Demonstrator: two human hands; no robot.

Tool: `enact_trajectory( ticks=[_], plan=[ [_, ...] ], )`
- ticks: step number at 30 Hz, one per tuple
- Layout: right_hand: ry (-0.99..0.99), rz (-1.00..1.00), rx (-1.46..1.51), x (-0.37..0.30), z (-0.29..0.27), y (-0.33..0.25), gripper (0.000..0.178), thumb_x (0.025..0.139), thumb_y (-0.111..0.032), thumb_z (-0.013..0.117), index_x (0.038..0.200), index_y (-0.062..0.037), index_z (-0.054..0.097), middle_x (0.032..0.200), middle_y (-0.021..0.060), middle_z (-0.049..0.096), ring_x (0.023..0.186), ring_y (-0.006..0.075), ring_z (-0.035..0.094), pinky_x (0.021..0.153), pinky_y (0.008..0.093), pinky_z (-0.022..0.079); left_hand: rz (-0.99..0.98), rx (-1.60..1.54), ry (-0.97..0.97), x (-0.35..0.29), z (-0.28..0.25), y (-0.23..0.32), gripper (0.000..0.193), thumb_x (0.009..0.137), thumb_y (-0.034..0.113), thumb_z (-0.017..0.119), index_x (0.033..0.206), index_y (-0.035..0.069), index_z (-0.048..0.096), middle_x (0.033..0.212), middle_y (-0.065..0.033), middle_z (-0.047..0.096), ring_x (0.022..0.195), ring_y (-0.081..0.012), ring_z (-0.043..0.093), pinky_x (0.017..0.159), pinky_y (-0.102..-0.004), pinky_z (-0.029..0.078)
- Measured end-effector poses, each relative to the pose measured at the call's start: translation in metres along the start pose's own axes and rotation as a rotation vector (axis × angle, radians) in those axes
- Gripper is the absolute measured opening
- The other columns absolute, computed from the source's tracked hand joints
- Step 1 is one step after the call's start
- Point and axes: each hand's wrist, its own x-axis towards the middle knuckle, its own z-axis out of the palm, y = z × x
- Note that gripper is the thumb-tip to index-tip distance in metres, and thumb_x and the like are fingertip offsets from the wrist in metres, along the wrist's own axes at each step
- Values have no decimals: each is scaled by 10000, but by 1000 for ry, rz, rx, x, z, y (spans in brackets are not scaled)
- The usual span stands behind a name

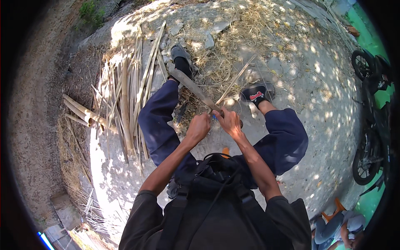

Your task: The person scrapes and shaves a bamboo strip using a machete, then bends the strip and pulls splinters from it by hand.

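Observation:
My right hand (229, 121) is closed round the handle of a machete. The long, dull blade (193, 86) slants up and left from it, its tip near my left shoe (180, 56). Close beside it, my left hand (199, 126) is closed at the lower end of a pale bamboo strip (236, 79). The strip crosses the blade near my fingers and slopes up and right toward my right shoe (256, 92). My palms hide the grip itself.
Many split bamboo strips (143, 79) lie at the left, with bamboo poles (85, 110) beyond. Straw-like shavings (225, 50) cover the ground ahead. A black motorcycle (368, 121) stands at the right; another person (339, 227) sits at the lower right.

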Motion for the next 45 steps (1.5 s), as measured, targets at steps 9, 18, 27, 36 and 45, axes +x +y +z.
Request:
enact_trajectory(
  ticks=[9,18,27,36,45],
  plan=[
    [-11,-2,101,4,5,13,627,988,-645,562,974,-33,695,650,223,647,716,465,690,649,545,519,-31,6,13,-2,17,2,309,1030,186,530,892,-70,634,777,-350,645,768,-530,660,731,-611,509],
    [-46,25,137,16,6,24,613,1011,-612,544,990,-21,707,672,252,646,733,476,691,629,532,510,-39,17,53,13,29,-2,318,1027,185,537,862,-63,649,783,-329,653,752,-511,667,704,-590,521],
    [-52,32,46,10,21,34,655,991,-662,536,980,-27,693,721,273,668,781,493,692,662,561,534,28,-40,58,10,29,-13,293,1012,157,539,830,-57,619,749,-312,645,719,-496,668,666,-570,530],
    [-20,128,93,-4,16,12,650,986,-638,567,941,-4,702,650,222,652,709,452,699,628,540,520,-16,-29,-76,5,25,-20,334,1045,214,493,908,-51,642,815,-303,665,823,-509,661,761,-583,498],
    [-29,183,18,-16,31,17,640,974,-645,577,970,-20,717,732,243,688,736,459,700,625,527,521,-21,-26,-63,-5,30,-39,341,1056,228,483,909,-34,644,824,-304,657,827,-505,657,752,-573,496]
  ],
)
